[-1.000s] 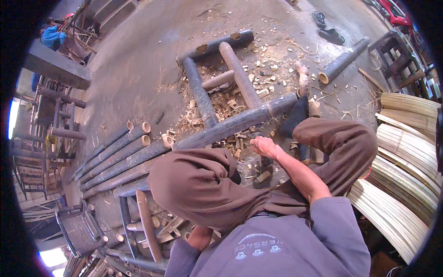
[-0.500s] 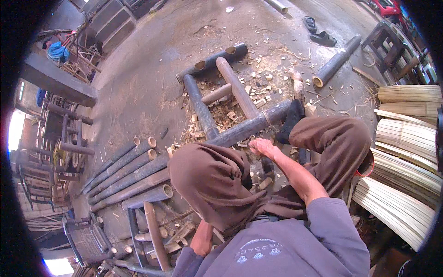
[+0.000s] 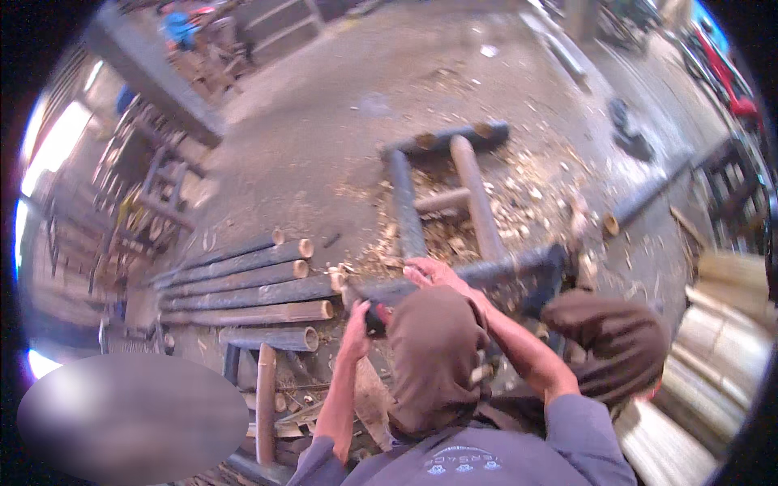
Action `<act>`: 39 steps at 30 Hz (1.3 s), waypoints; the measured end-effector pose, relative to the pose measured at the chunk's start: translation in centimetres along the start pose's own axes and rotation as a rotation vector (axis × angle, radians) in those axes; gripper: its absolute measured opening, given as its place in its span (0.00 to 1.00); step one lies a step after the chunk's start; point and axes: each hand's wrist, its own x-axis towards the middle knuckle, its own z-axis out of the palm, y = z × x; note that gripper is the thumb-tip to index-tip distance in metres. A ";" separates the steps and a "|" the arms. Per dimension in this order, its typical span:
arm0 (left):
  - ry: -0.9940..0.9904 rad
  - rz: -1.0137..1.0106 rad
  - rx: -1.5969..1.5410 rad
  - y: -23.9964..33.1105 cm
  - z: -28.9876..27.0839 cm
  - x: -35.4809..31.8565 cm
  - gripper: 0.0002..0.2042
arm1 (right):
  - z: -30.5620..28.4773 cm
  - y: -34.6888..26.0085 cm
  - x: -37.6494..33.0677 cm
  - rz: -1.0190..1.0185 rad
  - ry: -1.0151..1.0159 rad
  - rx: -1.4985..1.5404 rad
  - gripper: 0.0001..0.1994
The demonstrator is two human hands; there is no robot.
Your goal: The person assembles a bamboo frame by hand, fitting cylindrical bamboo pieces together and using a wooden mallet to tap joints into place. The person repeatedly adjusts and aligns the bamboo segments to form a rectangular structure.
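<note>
A bamboo frame point(image 3: 478, 194) lies on the floor ahead of me, two rails and a short crosspiece joining its far and near poles. Along its near side runs a dark bamboo pole point(image 3: 510, 267). On the left end of that pole rests my right hand point(image 3: 436, 274), its fingers stretched out and somewhat blurred. My left hand point(image 3: 355, 326), left of my raised knee, is closed round a black-and-red tool point(image 3: 377, 316). Blur and the knee hide most of the tool, so its kind is unclear. Wood chips point(image 3: 519, 206) cover the floor in and around the frame.
Several dark bamboo poles point(image 3: 235, 290) lie side by side at left. Nearer stands another bamboo frame point(image 3: 266, 397). Stacked pale bamboo slats point(image 3: 713, 348) are at right, beyond my leg. Sandals point(image 3: 630, 134) and a thick bamboo pole point(image 3: 648, 194) lie at far right.
My left hand has come forward from beside my lap, now with the black-and-red tool in it. My right hand has moved left along the near pole. The view has shifted, and my left knee sits differently.
</note>
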 end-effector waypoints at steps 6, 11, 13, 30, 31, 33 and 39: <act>-0.231 0.029 -0.421 3.0 12.0 7.2 0.22 | -0.5 -3.2 3.6 -0.040 0.086 -0.280 0.26; -0.289 -0.028 0.427 6.1 15.5 7.7 0.26 | -9.4 0.4 5.3 0.014 0.117 -0.497 0.23; -0.196 0.203 1.066 8.5 15.9 9.7 0.25 | -13.5 1.0 5.7 0.097 0.057 -0.675 0.25; -0.527 0.908 1.451 15.7 23.9 32.4 0.15 | -26.3 8.1 18.1 0.085 -0.109 -0.899 0.24; -0.473 0.903 1.482 16.7 24.8 33.4 0.14 | -27.2 9.2 19.1 0.089 -0.076 -0.917 0.23; -0.326 0.977 1.562 18.2 25.7 36.1 0.11 | -28.9 11.9 21.0 0.114 -0.010 -0.955 0.23; -0.117 0.966 2.030 22.1 21.4 44.5 0.29 | -35.6 18.3 25.4 0.177 0.198 -1.099 0.24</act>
